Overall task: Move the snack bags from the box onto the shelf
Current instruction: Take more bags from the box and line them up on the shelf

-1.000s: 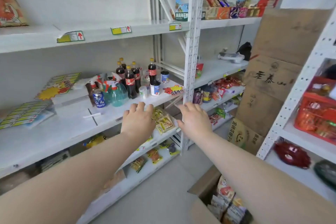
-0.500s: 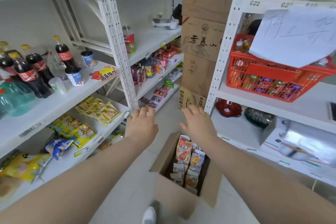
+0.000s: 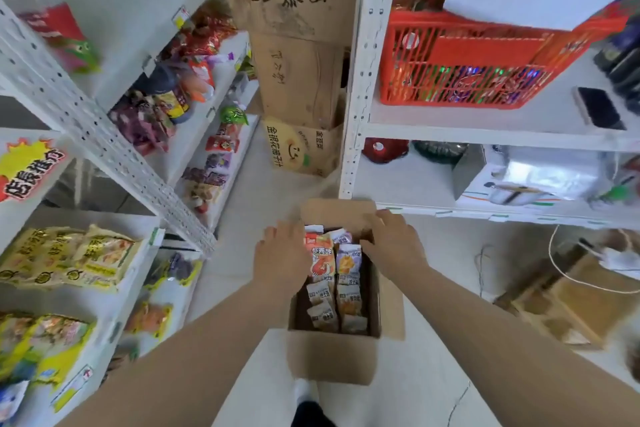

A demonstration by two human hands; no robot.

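An open cardboard box (image 3: 332, 359) stands on the floor below me, packed with several upright snack bags (image 3: 333, 284) in orange, purple and white. My left hand (image 3: 281, 258) hovers over the box's left side, fingers spread, beside the orange bag. My right hand (image 3: 393, 241) reaches over the box's far right corner, fingers apart, touching or nearly touching the back flap. Neither hand holds a bag. The white shelf (image 3: 104, 291) on my left carries yellow snack bags (image 3: 65, 258) on its lower tiers.
Stacked cardboard cartons (image 3: 294, 55) fill the far corner. A second white rack on the right holds a red basket (image 3: 478, 59), a phone (image 3: 597, 107) and a boxed pot (image 3: 533, 180). Cables and a wooden crate (image 3: 568, 298) lie on the floor at right.
My view has swung from the left shelf down to the box. Both hands have dropped from shelf height to just over the snack bags in the box.
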